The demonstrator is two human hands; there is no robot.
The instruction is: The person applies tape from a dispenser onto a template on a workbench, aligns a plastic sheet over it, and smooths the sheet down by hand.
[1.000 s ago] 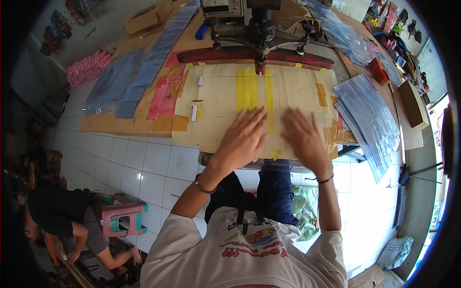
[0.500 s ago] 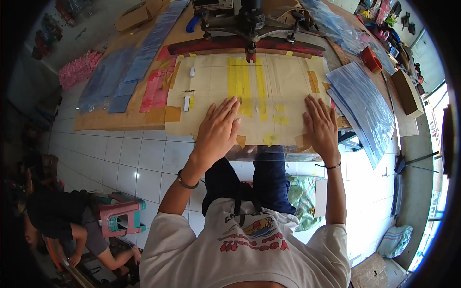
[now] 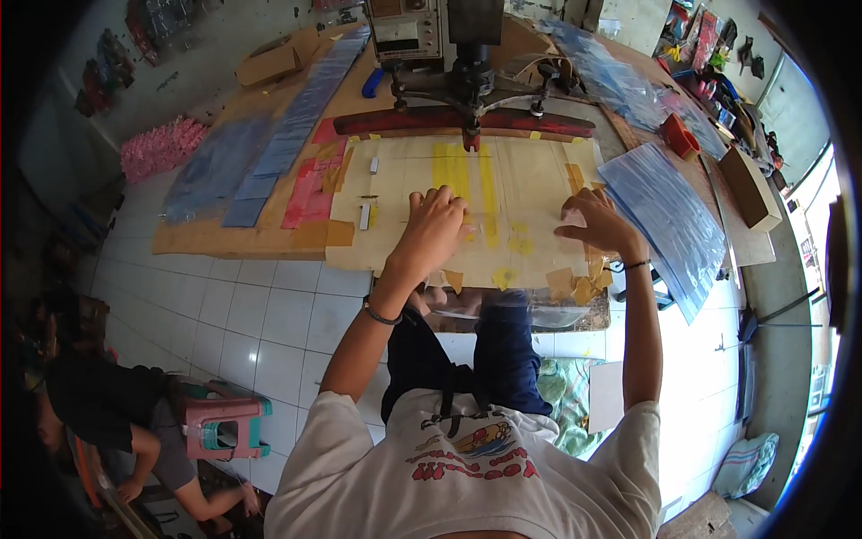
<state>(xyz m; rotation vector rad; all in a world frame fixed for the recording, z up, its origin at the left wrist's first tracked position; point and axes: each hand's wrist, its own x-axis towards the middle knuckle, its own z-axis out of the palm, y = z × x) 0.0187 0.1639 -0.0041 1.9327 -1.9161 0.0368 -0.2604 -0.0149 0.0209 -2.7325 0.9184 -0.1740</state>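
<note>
A cream-coloured board, patched with yellow and brown tape, lies at the front of the workbench under a press. My left hand is over its middle, left of the yellow strips. Its fingers are curled under, and whatever they may pinch is hidden. Near the board's right side, my right hand is arched, thumb and fingers apart, with nothing visible in it. Clear plastic film hangs below the board's front edge.
The press's dark red bar spans the board's back edge. Blue-tinted plastic sheets overhang the bench at right; others lie left. A red tape roll stands behind. At lower left, a person works beside a pink-and-green stool.
Both hands have risen from lying flat on the board. The left fingers have curled in, and the right hand has arched with its thumb spread. The view has tilted up slightly.
</note>
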